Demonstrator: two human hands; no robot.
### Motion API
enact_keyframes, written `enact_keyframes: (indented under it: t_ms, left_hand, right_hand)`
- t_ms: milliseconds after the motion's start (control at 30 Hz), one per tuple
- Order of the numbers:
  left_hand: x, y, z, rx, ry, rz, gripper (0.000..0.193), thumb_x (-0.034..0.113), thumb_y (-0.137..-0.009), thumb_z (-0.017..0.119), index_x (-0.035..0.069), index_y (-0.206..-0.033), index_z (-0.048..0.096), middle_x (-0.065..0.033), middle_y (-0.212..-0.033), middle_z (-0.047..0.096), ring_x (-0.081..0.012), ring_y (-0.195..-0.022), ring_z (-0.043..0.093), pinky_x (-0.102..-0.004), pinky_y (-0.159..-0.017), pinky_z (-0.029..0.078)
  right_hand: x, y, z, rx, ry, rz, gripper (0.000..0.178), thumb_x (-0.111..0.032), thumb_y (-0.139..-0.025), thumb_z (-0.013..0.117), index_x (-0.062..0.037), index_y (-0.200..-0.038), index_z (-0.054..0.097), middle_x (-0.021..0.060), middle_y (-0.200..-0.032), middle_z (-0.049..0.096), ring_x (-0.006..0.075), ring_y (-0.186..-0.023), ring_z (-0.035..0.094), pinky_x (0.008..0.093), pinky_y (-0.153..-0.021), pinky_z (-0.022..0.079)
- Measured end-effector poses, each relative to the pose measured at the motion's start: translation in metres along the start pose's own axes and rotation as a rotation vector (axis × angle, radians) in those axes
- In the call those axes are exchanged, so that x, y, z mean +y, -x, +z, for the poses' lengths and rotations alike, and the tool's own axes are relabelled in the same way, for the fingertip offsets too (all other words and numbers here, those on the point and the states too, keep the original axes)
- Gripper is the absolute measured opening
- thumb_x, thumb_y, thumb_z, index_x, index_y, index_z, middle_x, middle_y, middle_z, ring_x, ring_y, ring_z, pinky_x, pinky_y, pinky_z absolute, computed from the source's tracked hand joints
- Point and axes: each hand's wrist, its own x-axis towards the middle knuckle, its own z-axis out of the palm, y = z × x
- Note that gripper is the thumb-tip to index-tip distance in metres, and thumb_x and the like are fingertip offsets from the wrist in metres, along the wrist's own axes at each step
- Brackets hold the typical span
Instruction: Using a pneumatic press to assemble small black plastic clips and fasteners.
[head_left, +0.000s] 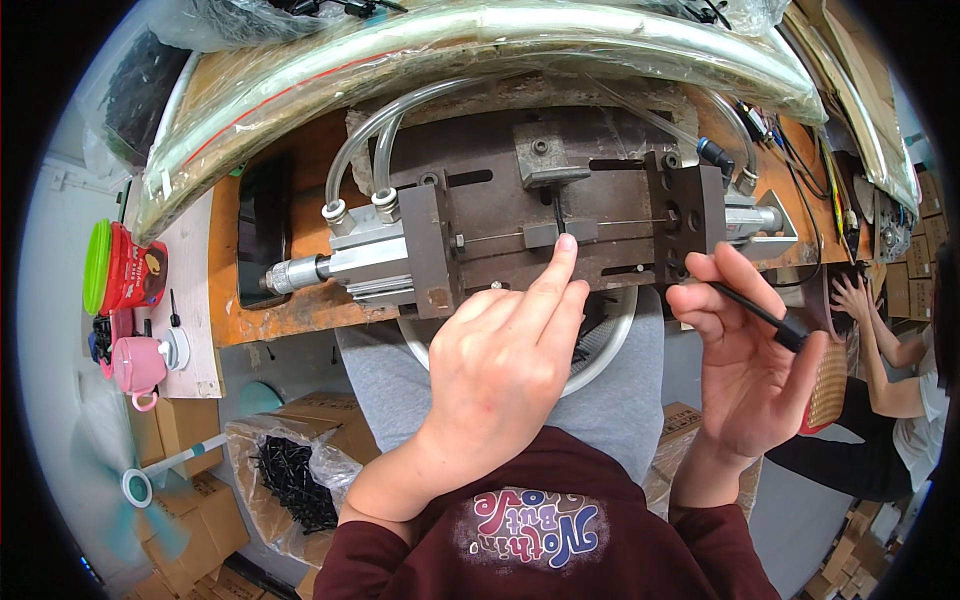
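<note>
The left hand (500,370) reaches forward with its index finger stretched out and the other fingers curled under; it holds nothing. The fingertip presses on a small black piece (559,215) standing upright at the middle of a dark metal fixture (560,220), apparently to seat it in its slot, right where a thin rod (620,222) runs across.

The right hand (745,350) is closed around one slim black stick (757,315), pinched between thumb and fingers with its thicker end pointing away to the right. It waits just beside the fixture's right end block (685,225), seemingly kept ready.

The fixture sits on a worn orange tabletop (290,300), at the edge nearest the person, within easy reach of both hands. A silver pneumatic cylinder (350,265) juts out on the left and a second cylinder end (760,218) shows on the right. Two clear hoses (370,150) arch up from the left cylinder's fittings.

Farther out, a long plastic-wrapped curved bundle (480,45) lies across the back of the tabletop. To the left stand one red cup with a green lid (125,268) and one pink mug (138,368). Below, a clear bag of black pieces (295,480) sits open among cardboard boxes (190,500). At far right, another person's hand (855,298) works separately.
</note>
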Motion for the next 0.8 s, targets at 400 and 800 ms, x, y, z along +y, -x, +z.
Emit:
enact_keyframes:
  t_ms: [400,800]
  left_hand:
    - [0.001,-0.008,-0.028,-0.130,0.155,-0.010,0.031,0.010,-0.072,0.082,0.004,-0.101,0.073,-0.0115,-0.114,0.072,-0.0165,-0.072,0.069,-0.0290,-0.066,0.054]
    - [-0.047,-0.161,-0.047,0.288,0.102,0.216,0.018,0.010,-0.086,0.070,0.005,-0.103,0.073,-0.0103,-0.097,0.074,-0.0215,-0.087,0.069,-0.0312,-0.081,0.052]
  right_hand:
    - [-0.003,-0.005,0.012,-0.186,0.804,-0.379,0.033,-0.001,-0.069,0.084,0.0034,-0.097,0.070,0.0211,-0.122,0.064,0.0250,-0.098,0.069,0.0332,-0.082,0.058]
    - [0.041,-0.009,0.022,-0.310,1.208,-0.553,0.022,-0.009,-0.075,0.072,-0.0033,-0.095,0.065,0.0178,-0.133,0.062,0.0167,-0.060,0.062,0.0270,-0.057,0.050]
